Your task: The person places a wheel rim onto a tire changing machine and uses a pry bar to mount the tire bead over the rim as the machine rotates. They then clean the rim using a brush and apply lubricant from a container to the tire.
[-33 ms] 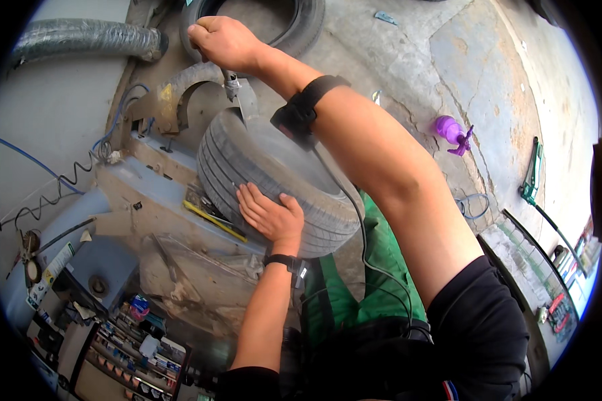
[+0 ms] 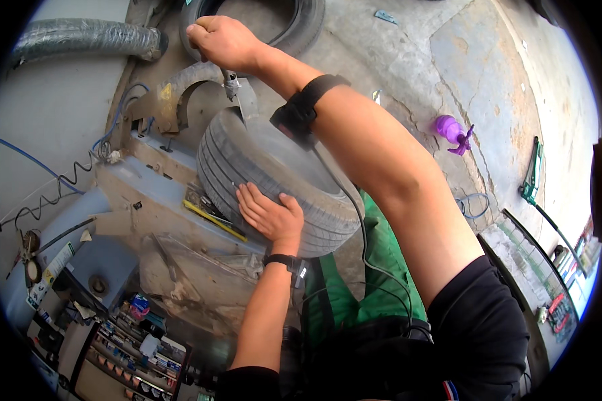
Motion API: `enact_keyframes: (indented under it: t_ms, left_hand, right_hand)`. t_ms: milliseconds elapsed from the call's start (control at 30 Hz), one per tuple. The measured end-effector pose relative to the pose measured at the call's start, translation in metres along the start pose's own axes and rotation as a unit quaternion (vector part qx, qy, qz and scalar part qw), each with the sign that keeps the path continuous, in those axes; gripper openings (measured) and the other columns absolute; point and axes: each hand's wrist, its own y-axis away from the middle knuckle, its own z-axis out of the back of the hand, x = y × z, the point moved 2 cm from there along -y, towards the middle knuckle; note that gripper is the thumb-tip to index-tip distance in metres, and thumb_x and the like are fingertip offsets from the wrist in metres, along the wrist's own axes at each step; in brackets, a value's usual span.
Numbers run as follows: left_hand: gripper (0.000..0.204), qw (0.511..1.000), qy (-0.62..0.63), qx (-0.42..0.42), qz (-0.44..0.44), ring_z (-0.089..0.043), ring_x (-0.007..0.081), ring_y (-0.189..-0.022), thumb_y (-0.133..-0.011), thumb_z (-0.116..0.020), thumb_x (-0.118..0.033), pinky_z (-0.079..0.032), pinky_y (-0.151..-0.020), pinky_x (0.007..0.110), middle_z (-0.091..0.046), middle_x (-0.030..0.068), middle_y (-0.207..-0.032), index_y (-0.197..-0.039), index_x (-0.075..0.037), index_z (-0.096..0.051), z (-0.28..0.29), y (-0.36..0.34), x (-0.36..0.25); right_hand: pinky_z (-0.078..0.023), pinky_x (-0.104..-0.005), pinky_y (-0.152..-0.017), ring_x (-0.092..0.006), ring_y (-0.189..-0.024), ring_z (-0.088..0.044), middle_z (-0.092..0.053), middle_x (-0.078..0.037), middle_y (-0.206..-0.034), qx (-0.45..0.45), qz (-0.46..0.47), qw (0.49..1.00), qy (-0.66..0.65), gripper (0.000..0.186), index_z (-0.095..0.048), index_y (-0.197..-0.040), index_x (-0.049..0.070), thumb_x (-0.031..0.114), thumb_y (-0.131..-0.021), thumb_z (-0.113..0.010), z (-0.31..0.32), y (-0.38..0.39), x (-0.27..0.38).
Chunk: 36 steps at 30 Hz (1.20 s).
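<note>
A grey, dusty car tyre [image 2: 224,154] stands on its tread, leaning against the side of a tyre changer [image 2: 120,214]. My left hand [image 2: 272,215] lies on the tread, fingers stretched out and pressed to the rubber. Farther off, my right hand [image 2: 224,43] is wrapped round the bead breaker handle [image 2: 230,83], most of which the fist covers. Below that handle, the breaker's flat metal blade [image 2: 247,100] reaches down to the tyre's far edge. A yellow bar [image 2: 214,220] rests between the tyre and the machine. My right forearm hides part of the wheel's sidewall.
Another tyre [image 2: 308,30] lies on the floor at the far side. A purple spray bottle [image 2: 450,127] and a green long-handled tool [image 2: 533,170] are on the right. A wrapped duct [image 2: 87,39] and blue hose [image 2: 33,160] run at left. Small parts fill a tray [image 2: 80,374] at lower left.
</note>
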Motion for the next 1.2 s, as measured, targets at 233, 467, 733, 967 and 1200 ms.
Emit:
enact_keyframes:
  t_ms: [233, 467, 733, 967, 1200]
  left_hand:
    - [0.068, 1.000, -0.008, 0.000, -0.004, -0.036, 0.0438, -0.145, -0.094, -0.044, -0.032, -0.026, -0.120, 0.055, -0.039, 0.0271, -0.153, -0.147, 0.009, -0.037, -0.003, 0.002, 0.001]
    - [0.067, 1.000, -0.008, 0.004, -0.004, -0.035, 0.0432, -0.145, -0.096, -0.042, -0.034, -0.026, -0.120, 0.055, -0.039, 0.0270, -0.153, -0.147, 0.009, -0.037, -0.003, 0.001, -0.001]
    - [0.069, 1.000, 0.007, 0.012, -0.009, -0.034, 0.0457, -0.145, -0.097, -0.040, -0.035, -0.025, -0.119, 0.055, -0.037, 0.0292, -0.155, -0.149, 0.010, -0.034, 0.004, 0.022, 0.015]
    - [0.071, 1.000, 0.012, 0.010, -0.018, -0.034, 0.0480, -0.144, -0.099, -0.038, -0.037, -0.025, -0.118, 0.056, -0.036, 0.0307, -0.154, -0.151, 0.011, -0.031, 0.003, 0.033, 0.022]
    - [0.071, 1.000, 0.015, 0.000, -0.015, -0.035, 0.0482, -0.143, -0.098, -0.038, -0.037, -0.025, -0.118, 0.056, -0.037, 0.0308, -0.153, -0.150, 0.011, -0.032, 0.002, 0.037, 0.024]
  right_hand:
    - [-0.052, -0.0375, -0.077, -0.0219, -0.076, -0.065, -0.068, -0.010, -0.078, 0.000, -0.005, 1.000, 0.001, 0.041, -0.066, -0.091, 0.000, 0.035, -0.103, -0.050, -0.003, 0.000, -0.001]
    - [-0.052, -0.0409, -0.083, -0.0289, -0.082, -0.067, -0.070, -0.014, -0.084, -0.001, -0.002, 1.000, 0.022, 0.043, -0.067, -0.095, -0.001, 0.037, -0.103, -0.048, 0.001, 0.001, 0.001]
    - [-0.052, -0.0444, -0.085, -0.0382, -0.087, -0.067, -0.071, -0.020, -0.088, -0.006, 0.039, 0.998, 0.046, 0.042, -0.068, -0.094, -0.001, 0.036, -0.101, -0.049, -0.010, 0.003, 0.008]
    - [-0.052, -0.0448, -0.088, -0.0405, -0.094, -0.067, -0.071, -0.023, -0.095, 0.040, 0.003, 0.999, 0.008, 0.042, -0.068, -0.099, -0.001, 0.036, -0.101, -0.050, -0.014, 0.033, 0.016]
    - [-0.051, -0.0459, -0.094, -0.0403, -0.105, -0.067, -0.072, -0.024, -0.106, 0.051, -0.040, 0.998, 0.020, 0.052, -0.067, -0.115, -0.003, 0.046, -0.098, -0.056, 0.000, 0.062, 0.031]
